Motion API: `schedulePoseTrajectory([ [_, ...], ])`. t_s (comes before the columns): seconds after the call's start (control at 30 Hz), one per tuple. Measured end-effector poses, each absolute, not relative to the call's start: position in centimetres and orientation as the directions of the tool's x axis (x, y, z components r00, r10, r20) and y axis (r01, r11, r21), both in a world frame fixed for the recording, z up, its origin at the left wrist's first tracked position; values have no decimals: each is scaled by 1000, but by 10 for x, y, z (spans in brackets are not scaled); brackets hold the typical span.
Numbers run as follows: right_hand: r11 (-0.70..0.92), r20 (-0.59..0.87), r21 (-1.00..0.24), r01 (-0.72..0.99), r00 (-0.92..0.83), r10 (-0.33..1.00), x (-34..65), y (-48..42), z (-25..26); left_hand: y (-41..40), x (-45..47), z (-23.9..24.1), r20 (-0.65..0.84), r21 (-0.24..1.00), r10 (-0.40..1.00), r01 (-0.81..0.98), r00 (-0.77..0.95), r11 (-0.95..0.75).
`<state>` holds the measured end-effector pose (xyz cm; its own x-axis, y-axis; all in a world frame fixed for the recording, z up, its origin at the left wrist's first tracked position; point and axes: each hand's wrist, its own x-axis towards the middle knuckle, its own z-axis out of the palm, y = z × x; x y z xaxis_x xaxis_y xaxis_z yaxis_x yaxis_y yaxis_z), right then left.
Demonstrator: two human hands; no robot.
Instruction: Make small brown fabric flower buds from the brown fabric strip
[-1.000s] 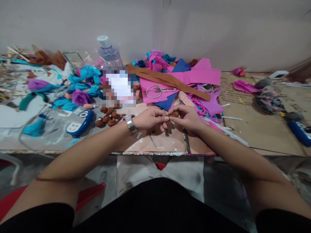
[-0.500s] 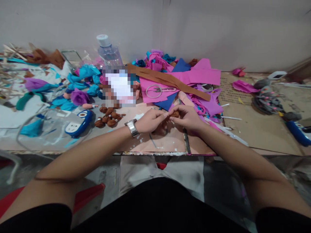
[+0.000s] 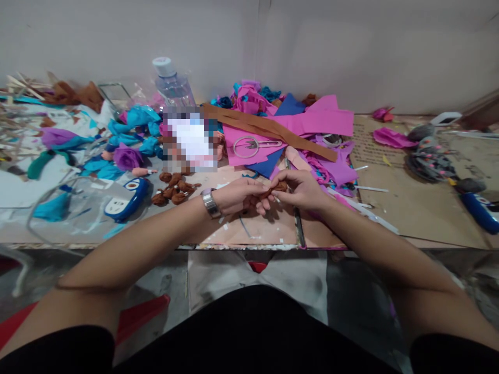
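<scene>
My left hand (image 3: 238,196) and my right hand (image 3: 299,188) meet over the pink work board (image 3: 268,228), fingers pinched together on a small rolled brown paper piece (image 3: 277,188) held between them. A silver watch (image 3: 210,202) sits on my left wrist. Just left of my hands lies a cluster of finished brown paper buds (image 3: 173,188). Behind my hands lies a long brown paper strip (image 3: 268,129) across pink paper sheets (image 3: 319,122), with metal scissors (image 3: 253,145) on top.
A clear water bottle (image 3: 171,83) stands at the back. Cyan and purple paper flowers (image 3: 128,156) crowd the left, by a blue-white glue gun (image 3: 122,200). Another blue tool (image 3: 481,212) and a grey cord (image 3: 429,163) lie on cardboard at right. The table edge runs just below my wrists.
My left hand has curled tighter and slid slightly right against my right hand, twisting the brown piece; both hands sit a little lower over the board.
</scene>
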<state>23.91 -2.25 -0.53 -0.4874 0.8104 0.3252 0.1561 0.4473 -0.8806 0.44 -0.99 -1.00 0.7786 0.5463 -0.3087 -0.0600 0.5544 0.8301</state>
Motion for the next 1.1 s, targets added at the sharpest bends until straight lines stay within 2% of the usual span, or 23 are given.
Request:
schedulePoseTrajectory([
  [0.27,422,279,-879,221,-478,833,238,-23,-6,-13,5,-10,-295,899,587,12,754,437],
  [0.37,368,241,-904,217,-450,860,237,-22,-8,-14,5,-10,-200,970,644,57,738,237],
  [0.43,329,220,-922,203,-426,878,237,-20,-10,-14,4,-9,-70,994,686,111,724,-16],
  [0.5,303,205,-934,188,-414,887,237,-18,-11,-13,2,-9,117,920,701,190,703,-343],
  [0.57,277,188,-946,167,-413,891,236,-17,-12,-11,1,-9,296,739,667,278,683,-614],
  [0.67,222,155,-968,119,-413,897,234,-17,-12,-10,0,-11,447,501,594,363,668,-785],
  [0.77,160,116,-984,75,-411,904,233,-16,-12,-11,2,-13,477,414,567,398,671,-819],
  [0.83,133,95,-989,68,-405,909,233,-15,-13,-13,3,-14,464,432,592,415,659,-801],
  [0.9,136,97,-988,70,-401,911,234,-15,-14,-15,4,-14,440,525,645,404,625,-749],
  [0.97,164,123,-984,69,-405,906,235,-14,-14,-17,6,-14,384,680,708,337,593,-651],
  [1.03,192,145,-979,70,-420,896,236,-14,-15,-18,8,-15,273,849,759,224,591,-480],
  [1.1,196,144,-978,75,-438,887,238,-14,-15,-18,9,-17,133,960,773,114,621,-256],
])
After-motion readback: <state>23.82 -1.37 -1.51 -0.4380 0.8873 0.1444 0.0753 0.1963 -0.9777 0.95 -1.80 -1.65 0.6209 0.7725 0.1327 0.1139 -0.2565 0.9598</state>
